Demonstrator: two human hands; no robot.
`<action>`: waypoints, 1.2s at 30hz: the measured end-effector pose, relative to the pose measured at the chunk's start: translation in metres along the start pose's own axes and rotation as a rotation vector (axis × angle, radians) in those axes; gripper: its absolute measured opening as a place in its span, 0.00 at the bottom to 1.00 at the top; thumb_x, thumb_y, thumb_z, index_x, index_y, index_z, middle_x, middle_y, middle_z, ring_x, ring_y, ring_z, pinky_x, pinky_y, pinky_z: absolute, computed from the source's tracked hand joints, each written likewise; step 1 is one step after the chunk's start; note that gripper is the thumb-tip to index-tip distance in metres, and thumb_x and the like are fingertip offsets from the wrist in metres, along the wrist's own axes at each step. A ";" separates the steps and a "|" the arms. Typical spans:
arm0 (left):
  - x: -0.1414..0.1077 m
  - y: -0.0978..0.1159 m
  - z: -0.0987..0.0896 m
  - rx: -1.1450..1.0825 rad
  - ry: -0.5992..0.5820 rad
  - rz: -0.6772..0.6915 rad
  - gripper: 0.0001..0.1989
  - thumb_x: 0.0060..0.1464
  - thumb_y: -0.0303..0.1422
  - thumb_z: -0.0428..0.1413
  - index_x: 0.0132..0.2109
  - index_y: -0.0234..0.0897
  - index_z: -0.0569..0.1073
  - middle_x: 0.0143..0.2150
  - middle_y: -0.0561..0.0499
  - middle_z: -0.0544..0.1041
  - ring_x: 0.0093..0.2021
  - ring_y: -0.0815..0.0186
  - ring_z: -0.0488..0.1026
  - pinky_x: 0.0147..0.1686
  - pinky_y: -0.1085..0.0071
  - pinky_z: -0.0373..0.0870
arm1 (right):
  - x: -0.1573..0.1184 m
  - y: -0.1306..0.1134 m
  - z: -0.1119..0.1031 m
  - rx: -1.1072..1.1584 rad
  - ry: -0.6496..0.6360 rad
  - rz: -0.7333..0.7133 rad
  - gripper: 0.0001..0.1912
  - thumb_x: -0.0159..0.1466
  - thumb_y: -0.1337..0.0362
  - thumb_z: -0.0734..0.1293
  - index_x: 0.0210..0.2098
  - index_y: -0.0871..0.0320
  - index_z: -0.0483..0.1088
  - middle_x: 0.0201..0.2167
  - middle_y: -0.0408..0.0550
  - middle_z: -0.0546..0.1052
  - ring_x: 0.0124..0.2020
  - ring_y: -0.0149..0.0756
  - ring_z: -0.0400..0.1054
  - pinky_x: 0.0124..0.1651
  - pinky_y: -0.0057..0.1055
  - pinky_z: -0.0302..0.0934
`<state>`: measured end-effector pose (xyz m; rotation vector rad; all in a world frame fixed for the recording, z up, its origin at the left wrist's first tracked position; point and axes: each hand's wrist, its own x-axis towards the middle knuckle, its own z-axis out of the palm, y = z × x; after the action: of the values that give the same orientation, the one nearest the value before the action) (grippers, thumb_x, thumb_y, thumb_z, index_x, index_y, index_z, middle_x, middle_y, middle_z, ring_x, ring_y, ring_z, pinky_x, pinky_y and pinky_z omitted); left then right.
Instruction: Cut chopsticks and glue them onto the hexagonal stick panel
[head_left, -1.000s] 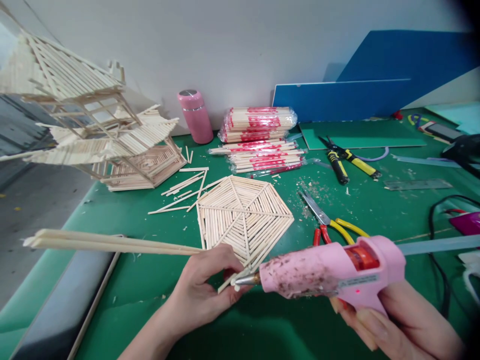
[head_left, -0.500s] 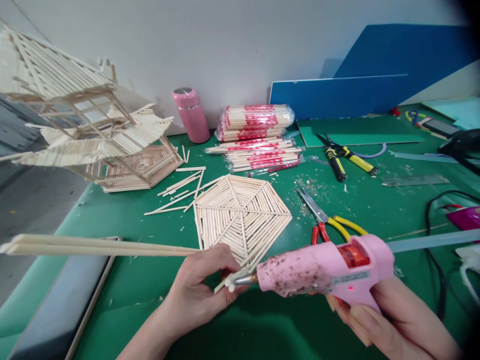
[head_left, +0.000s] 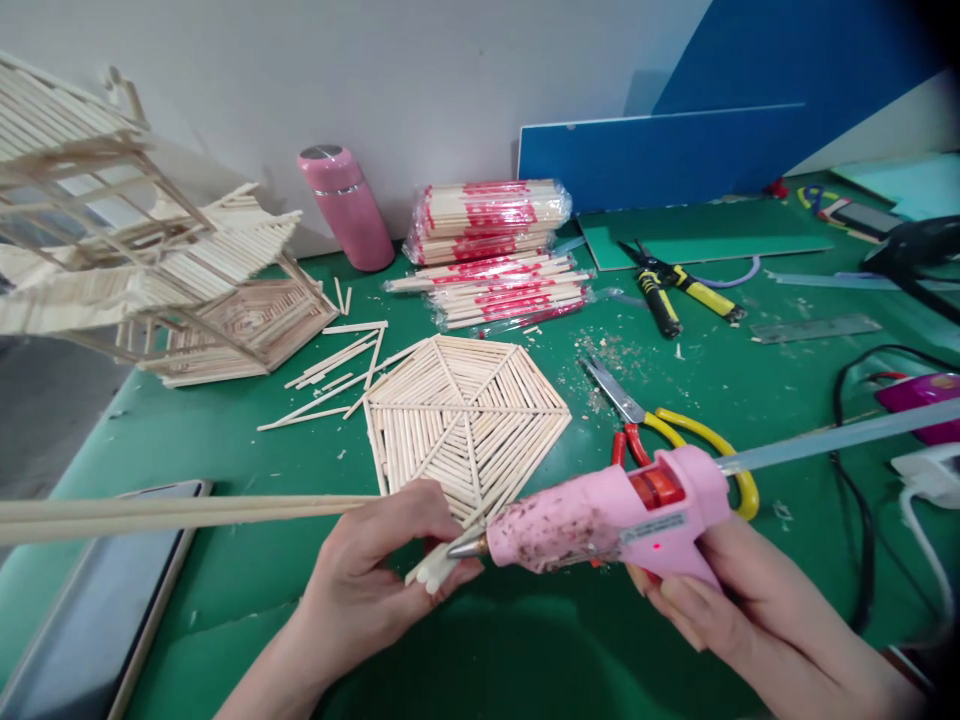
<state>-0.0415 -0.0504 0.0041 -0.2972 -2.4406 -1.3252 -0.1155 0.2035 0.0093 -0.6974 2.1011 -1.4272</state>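
Observation:
My left hand (head_left: 382, 555) is closed around a few long chopsticks (head_left: 187, 510). They stretch out to the left, and short stick ends show at its fingertips. My right hand (head_left: 750, 610) grips a pink hot glue gun (head_left: 570, 525) by its handle, with a clear glue stick (head_left: 840, 440) in its back. The gun's metal nozzle (head_left: 470, 547) is at the stick ends by my left fingers; whether it touches them I cannot tell. Just beyond lies a flat polygonal panel of sticks (head_left: 465, 420), partly hidden by my left hand.
A stick-built pagoda model (head_left: 150, 270) stands at left beside a pink flask (head_left: 349, 210). Wrapped chopsticks (head_left: 495, 260) lie at the back. Scissors-like pliers (head_left: 652, 425), yellow-black cutters (head_left: 675, 290), loose stick pieces (head_left: 337, 365), a phone (head_left: 112, 590) and cables (head_left: 844, 480) surround the hands.
The camera view has shifted, so most things sit further left. The glue gun's nozzle has moved slightly back from the tips along the stick ends. Both hands keep their holds.

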 end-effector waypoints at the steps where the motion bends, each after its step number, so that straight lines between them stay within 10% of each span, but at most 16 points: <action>1: 0.000 -0.001 0.000 0.009 -0.004 -0.003 0.10 0.41 0.24 0.59 0.33 0.38 0.69 0.25 0.51 0.75 0.28 0.64 0.73 0.23 0.73 0.67 | 0.001 -0.001 0.000 -0.005 -0.014 0.015 0.10 0.57 0.59 0.61 0.38 0.53 0.68 0.20 0.45 0.70 0.27 0.38 0.68 0.22 0.25 0.65; 15: -0.003 0.001 -0.001 0.069 0.008 -0.075 0.11 0.40 0.24 0.59 0.34 0.40 0.70 0.27 0.54 0.75 0.28 0.65 0.73 0.23 0.73 0.68 | 0.009 -0.006 0.006 0.101 -0.094 0.089 0.17 0.61 0.58 0.57 0.49 0.55 0.58 0.22 0.43 0.67 0.20 0.30 0.61 0.21 0.23 0.60; 27: -0.006 0.000 0.000 0.045 0.008 -0.095 0.13 0.39 0.24 0.60 0.35 0.42 0.70 0.28 0.54 0.75 0.31 0.64 0.73 0.27 0.71 0.71 | 0.007 0.006 0.001 -0.097 -0.134 0.037 0.24 0.60 0.62 0.58 0.56 0.55 0.50 0.38 0.49 0.70 0.44 0.40 0.62 0.47 0.33 0.58; 36: -0.003 0.000 -0.001 0.058 0.015 -0.060 0.11 0.40 0.24 0.60 0.34 0.40 0.71 0.27 0.54 0.76 0.29 0.65 0.74 0.26 0.73 0.71 | 0.009 0.005 0.000 -0.178 -0.174 0.040 0.19 0.61 0.62 0.57 0.51 0.55 0.54 0.38 0.48 0.69 0.37 0.35 0.64 0.40 0.28 0.61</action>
<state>-0.0386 -0.0511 0.0035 -0.2004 -2.4889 -1.2735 -0.1228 0.1994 0.0031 -0.8129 2.1088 -1.1250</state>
